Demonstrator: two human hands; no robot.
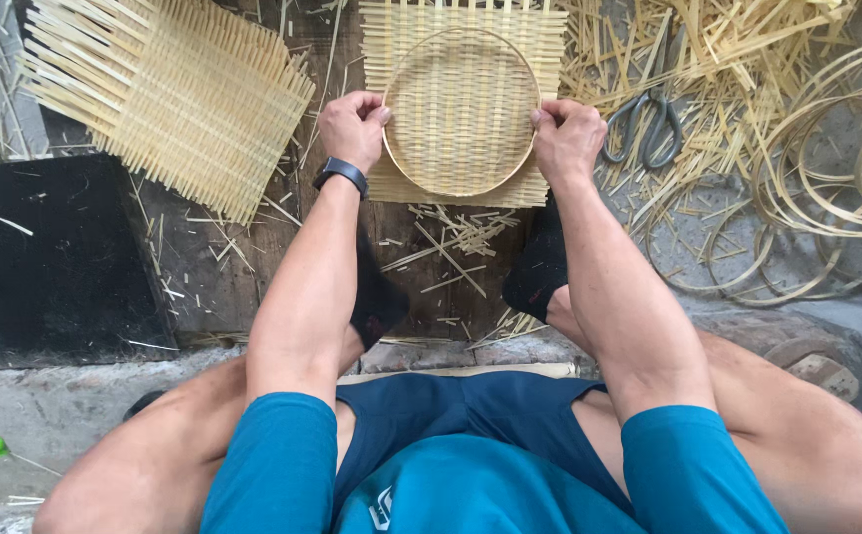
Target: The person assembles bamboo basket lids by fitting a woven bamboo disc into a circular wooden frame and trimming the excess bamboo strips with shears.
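Round bamboo hoop point(461, 111) lies between both hands: left hand point(352, 129) and right hand point(566, 138) pinch its opposite rims against the woven mat point(466, 188).

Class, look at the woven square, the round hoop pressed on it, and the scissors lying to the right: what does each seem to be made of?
Woven mat: flat pale yellow strips, likely split bamboo, matt and unvarnished, with loose ends at the edges.
Hoop: one bent strip of the same pale stuff, gripped by the left hand and right hand.
Scissors: dull grey, probably metal.
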